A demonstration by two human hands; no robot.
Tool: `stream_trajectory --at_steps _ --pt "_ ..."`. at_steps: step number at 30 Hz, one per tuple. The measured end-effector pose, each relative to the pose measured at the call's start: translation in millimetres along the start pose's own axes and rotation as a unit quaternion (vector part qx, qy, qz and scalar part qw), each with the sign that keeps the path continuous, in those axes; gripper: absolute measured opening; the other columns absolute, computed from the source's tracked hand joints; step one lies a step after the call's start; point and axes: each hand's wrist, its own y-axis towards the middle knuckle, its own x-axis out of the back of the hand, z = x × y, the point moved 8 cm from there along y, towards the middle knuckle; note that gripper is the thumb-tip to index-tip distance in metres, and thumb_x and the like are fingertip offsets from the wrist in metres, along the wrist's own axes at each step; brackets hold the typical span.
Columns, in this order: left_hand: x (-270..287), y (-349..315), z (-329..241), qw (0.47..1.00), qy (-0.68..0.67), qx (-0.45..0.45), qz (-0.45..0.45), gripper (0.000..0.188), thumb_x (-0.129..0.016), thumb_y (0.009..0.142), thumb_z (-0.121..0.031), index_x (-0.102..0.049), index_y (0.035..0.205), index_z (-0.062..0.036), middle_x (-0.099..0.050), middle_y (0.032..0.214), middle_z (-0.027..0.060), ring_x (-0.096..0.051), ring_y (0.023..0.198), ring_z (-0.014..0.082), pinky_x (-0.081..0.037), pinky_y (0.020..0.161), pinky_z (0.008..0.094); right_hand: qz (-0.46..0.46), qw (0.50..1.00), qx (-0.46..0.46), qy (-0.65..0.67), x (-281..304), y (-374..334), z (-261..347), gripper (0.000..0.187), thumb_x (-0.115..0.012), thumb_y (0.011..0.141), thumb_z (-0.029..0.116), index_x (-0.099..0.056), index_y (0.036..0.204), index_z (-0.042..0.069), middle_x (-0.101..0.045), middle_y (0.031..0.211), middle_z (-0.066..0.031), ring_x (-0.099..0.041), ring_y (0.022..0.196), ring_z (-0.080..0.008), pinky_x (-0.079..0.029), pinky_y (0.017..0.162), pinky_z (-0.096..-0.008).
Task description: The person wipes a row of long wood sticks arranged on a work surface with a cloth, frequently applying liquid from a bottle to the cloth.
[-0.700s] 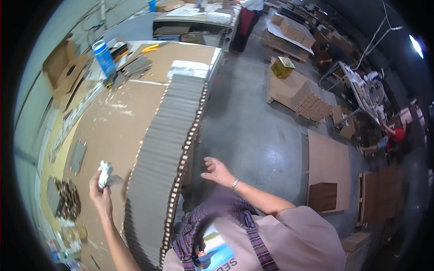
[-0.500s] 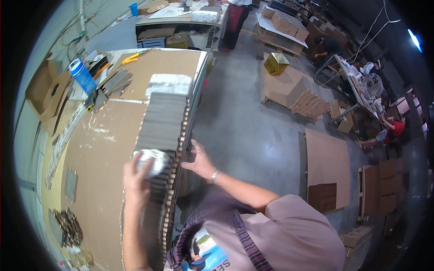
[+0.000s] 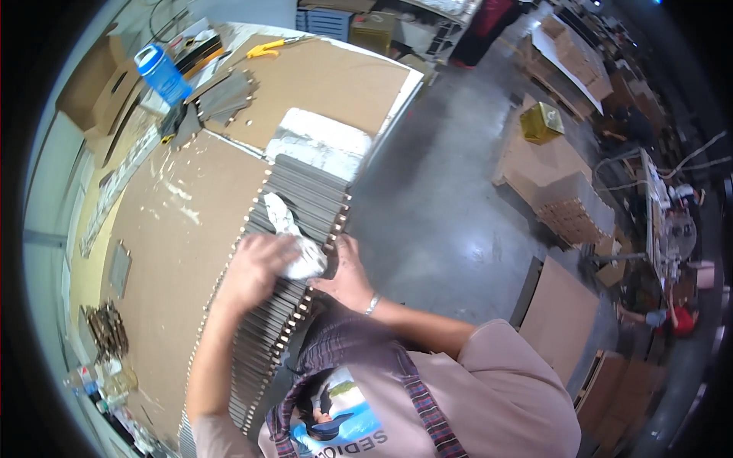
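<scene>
A long row of thin grey slats [image 3: 305, 200], packed side by side with pale block-like ends, runs along the table's right side toward me. My left hand [image 3: 262, 269], smeared by motion, presses a crumpled white cloth [image 3: 307, 258] onto the top of the row. My right hand [image 3: 349, 276] rests against the row's right edge, its thumb spread from the fingers and nothing held in it; the cloth lies close by. Beyond the row's far end is a flat white-smeared block [image 3: 317, 145].
Brown board [image 3: 153, 252] covers the table. Toward the back left lie a blue bottle [image 3: 163, 74], a yellow-handled tool [image 3: 265, 49] and loose grey pieces [image 3: 226, 99]. More slats [image 3: 107, 330] are piled at the left edge. A gold tin [image 3: 541, 122] stands on a pallet across the aisle.
My left hand has pushed the cloth along the row, and the cloth now looks stretched out. My right hand has come up against the row's edge. The view has turned.
</scene>
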Motion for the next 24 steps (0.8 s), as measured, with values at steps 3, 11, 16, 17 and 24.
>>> stream_trajectory --at_steps 3,11,16,17,24 --pt "23 -89 143 0.953 0.062 0.249 -0.162 0.057 -0.055 0.067 0.014 -0.072 0.116 -0.0096 -0.063 0.13 0.016 -0.06 0.114 0.035 -0.05 0.097 0.0454 0.023 1.0 0.004 -0.004 -3 0 9 0.106 -0.091 0.068 0.032 -0.031 0.145 -0.007 -0.036 0.14 -0.0231 -0.046 0.129 -0.039 -0.042 0.111 -0.0401" --pt "19 47 18 0.997 -0.011 -0.042 -0.059 0.048 -0.054 0.074 0.008 -0.071 0.118 -0.0041 -0.065 0.125 0.0182 -0.06 0.116 0.0343 -0.049 0.101 0.0439 0.012 0.999 0.02 -0.025 3 4 0 0.107 -0.093 0.066 0.031 -0.032 0.147 -0.002 -0.039 0.138 -0.0209 -0.047 0.127 -0.0351 -0.043 0.109 -0.0413" --pt "65 -21 158 0.925 0.118 0.257 -0.253 0.04 -0.054 0.08 0.008 -0.073 0.113 -0.0042 -0.068 0.124 0.0172 -0.064 0.107 0.0349 -0.053 0.095 0.042 0.001 1.0 0.02 -0.003 3 4 -5 0.107 -0.093 0.066 0.03 -0.031 0.148 -0.001 -0.04 0.137 -0.0196 -0.048 0.125 -0.0342 -0.043 0.109 -0.0408" --pt "68 15 127 0.94 0.07 0.196 -0.27 0.042 -0.055 0.078 0.007 -0.073 0.114 -0.0058 -0.067 0.126 0.0167 -0.064 0.108 0.0351 -0.052 0.097 0.0425 -0.005 1.0 0.004 -0.014 6 5 -8 0.107 -0.093 0.065 0.029 -0.032 0.148 -0.002 -0.039 0.137 -0.0191 -0.049 0.125 -0.0333 -0.044 0.108 -0.0398" --pt "9 79 127 0.984 -0.048 0.103 -0.135 0.046 -0.055 0.072 0.007 -0.074 0.113 -0.0046 -0.068 0.126 0.0167 -0.063 0.118 0.0326 -0.05 0.104 0.0431 0.037 0.999 -0.02 -0.01 5 4 3 0.103 -0.092 0.067 0.033 -0.035 0.146 -0.002 -0.039 0.138 -0.019 -0.048 0.126 -0.0322 -0.043 0.108 -0.0389"
